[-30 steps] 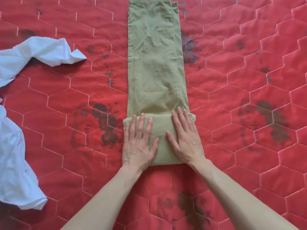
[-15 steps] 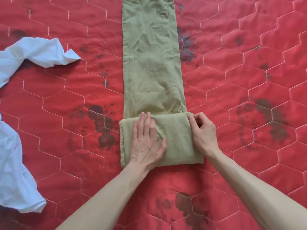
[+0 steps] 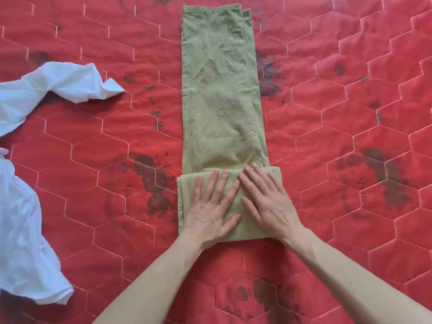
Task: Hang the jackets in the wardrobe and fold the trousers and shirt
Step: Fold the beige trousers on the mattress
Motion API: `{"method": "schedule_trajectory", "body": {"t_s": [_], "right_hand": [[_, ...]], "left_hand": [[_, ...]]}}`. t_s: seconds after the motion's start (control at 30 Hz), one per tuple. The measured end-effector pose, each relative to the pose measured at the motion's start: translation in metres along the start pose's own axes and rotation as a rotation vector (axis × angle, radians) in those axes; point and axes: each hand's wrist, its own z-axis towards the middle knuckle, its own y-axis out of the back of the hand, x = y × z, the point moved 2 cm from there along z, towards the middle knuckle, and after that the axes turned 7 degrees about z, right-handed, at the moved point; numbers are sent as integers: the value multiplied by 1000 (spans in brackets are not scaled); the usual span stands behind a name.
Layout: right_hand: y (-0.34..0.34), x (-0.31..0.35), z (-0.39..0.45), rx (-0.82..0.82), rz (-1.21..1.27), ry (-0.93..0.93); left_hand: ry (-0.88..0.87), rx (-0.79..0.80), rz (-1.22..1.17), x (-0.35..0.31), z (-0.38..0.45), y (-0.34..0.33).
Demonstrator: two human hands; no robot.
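White shirt (image 3: 28, 206) crumpled at far left on the red quilt (image 3: 350, 218), well apart from the trousers. Green trousers (image 3: 222, 90) lie lengthwise in the middle, near end folded over into a thick flap. Left hand (image 3: 210, 211) flat on the flap, fingers straight, grasping nothing. Right hand (image 3: 268, 202) just beside it, also flat, fingers spread, pressing the same fold.

— How do your hands lie?
— Your left hand (image 3: 211, 210) and right hand (image 3: 268, 204) lie flat, palms down, fingers straight and spread, side by side; both bare forearms reach forward.
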Motion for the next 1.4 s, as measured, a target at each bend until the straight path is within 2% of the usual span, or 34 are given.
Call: {"method": "schedule_trajectory", "body": {"t_s": [0.07,0.17,0.33,0.43,0.57,0.7,0.8,0.87,0.93,1.03,1.13,1.23,1.4], "right_hand": [[-10,-7,-14,76,11,-49],[-18,-18,-16,75,66,-216],[-23,-19,-16,39,26,-210],[-20,-12,-19,-12,-48,-97],[-20,0,-45,134,-65,166],[-8,-7,-57,244,-136,199],[8,-11,-62,316,-139,187],[19,-9,-63,320,-143,198],[31,-3,-59,256,-124,222],[57,4,-51,184,46,125],[81,12,-48,178,161,76],[95,21,-53,155,292,-13],[101,25,-66,128,771,-354]], "left_hand": [[-76,-20,-45,15,-16,-2],[-73,-12,-68,40,-40,-4],[-131,82,-49,44,-48,3],[-93,158,3,31,-48,13],[0,298,123,11,-46,22],[105,376,177,-3,-40,30],[116,461,140,-5,-38,40],[94,513,109,1,-36,53],[56,585,78,7,-32,72],[22,681,-42,16,-27,103],[43,683,-257,29,-25,127],[209,638,-575,46,-31,144],[382,620,-916,66,-53,143]]}}
